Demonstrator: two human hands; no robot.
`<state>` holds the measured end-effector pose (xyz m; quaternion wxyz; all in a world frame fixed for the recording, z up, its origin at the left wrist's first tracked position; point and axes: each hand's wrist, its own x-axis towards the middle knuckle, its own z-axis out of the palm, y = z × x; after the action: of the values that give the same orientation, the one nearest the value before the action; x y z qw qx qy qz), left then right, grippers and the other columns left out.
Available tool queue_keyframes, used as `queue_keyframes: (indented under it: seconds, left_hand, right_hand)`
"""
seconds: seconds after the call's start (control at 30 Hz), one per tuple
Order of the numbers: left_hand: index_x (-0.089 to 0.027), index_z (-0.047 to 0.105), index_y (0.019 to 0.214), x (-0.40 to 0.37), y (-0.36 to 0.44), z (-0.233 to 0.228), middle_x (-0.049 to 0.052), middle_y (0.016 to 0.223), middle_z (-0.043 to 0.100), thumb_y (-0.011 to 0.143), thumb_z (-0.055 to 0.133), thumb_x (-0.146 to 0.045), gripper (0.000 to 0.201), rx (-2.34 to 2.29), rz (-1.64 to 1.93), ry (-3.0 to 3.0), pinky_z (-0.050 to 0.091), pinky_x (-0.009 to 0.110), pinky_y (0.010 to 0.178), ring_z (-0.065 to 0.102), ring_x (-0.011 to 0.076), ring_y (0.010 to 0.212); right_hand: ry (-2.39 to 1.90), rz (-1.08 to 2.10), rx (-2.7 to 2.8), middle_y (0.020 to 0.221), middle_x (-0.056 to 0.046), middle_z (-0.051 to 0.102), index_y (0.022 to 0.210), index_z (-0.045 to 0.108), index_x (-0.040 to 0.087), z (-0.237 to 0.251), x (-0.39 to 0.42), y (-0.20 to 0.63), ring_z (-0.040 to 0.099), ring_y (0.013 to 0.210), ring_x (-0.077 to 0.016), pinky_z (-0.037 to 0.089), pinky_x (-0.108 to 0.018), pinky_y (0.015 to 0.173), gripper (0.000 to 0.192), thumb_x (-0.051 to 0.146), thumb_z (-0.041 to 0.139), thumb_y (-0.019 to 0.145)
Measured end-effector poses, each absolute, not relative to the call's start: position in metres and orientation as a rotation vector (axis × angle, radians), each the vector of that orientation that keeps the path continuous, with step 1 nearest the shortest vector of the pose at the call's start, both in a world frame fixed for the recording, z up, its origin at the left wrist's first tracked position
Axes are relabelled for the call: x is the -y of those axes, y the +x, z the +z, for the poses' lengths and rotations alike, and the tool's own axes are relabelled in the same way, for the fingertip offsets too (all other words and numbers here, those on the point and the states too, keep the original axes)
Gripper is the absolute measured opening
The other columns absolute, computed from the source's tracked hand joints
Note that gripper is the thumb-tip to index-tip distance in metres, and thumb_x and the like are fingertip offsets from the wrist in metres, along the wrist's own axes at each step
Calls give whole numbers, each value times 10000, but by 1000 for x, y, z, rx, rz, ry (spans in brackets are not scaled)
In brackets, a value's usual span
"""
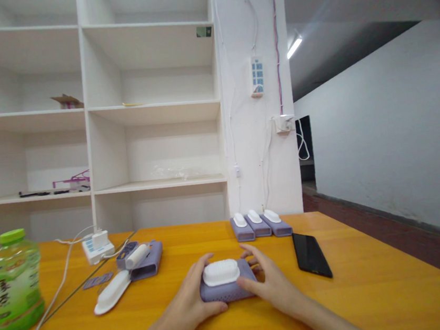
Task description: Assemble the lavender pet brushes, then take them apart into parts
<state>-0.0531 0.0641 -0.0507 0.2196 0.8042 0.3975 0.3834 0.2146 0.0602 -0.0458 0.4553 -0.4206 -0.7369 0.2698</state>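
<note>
A purple box (pixel 222 293) with a white ribbed, rounded piece (pixel 221 273) on its top lies on the table before me. My left hand (pixel 193 295) is closed around the box's left side, thumb along the front edge and fingers behind. On the other side, my right hand (pixel 271 281) grips the right end, its thumb at the front near the white piece and its fingers curled loosely by the back corner. Part of the box's right end is hidden by that hand.
Three similar purple boxes (pixel 261 227) with white tops stand at the back edge. A black phone (pixel 312 255) lies right. To the left are an open purple box (pixel 148 266), a long white piece (pixel 113 292), a power strip (pixel 97 248), a cable and a green bottle (pixel 15 289).
</note>
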Motion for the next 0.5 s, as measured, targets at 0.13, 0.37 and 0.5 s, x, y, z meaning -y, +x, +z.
queue_keyframes:
  seconds: [0.13, 0.37, 0.5]
  left_hand:
    - [-343, 374, 1481, -65, -56, -48, 98, 1503, 460, 717, 839, -237, 901, -1046, 1203, 2317, 305, 533, 1206, 408, 340, 1411]
    - [-378, 367, 1478, -57, -47, -40, 68, 1479, 484, 724, 847, -218, 908, -936, 1246, 2460, 356, 514, 1186, 437, 327, 1385]
    - [-393, 359, 1476, -55, -47, -40, 54, 1483, 484, 721, 858, -223, 921, -921, 1237, 2479, 354, 506, 1190, 439, 320, 1385]
  right_hand:
    - [-1042, 864, 1700, 1090, -86, 679, 1154, 655, 188, -43, -73, 215, 621, 1008, -260, 486, -358, 894, 491, 573, 576, 860]
    - [-1076, 1044, 1730, 599, 2, 583, 761, 669, 160, -41, -86, 228, 534, 570, -160, 430, -268, 575, 452, 595, 561, 825]
    - [-1025, 1076, 1771, 700, -52, 678, 863, 717, 141, -36, -80, 227, 614, 698, -221, 483, -315, 662, 461, 578, 578, 809]
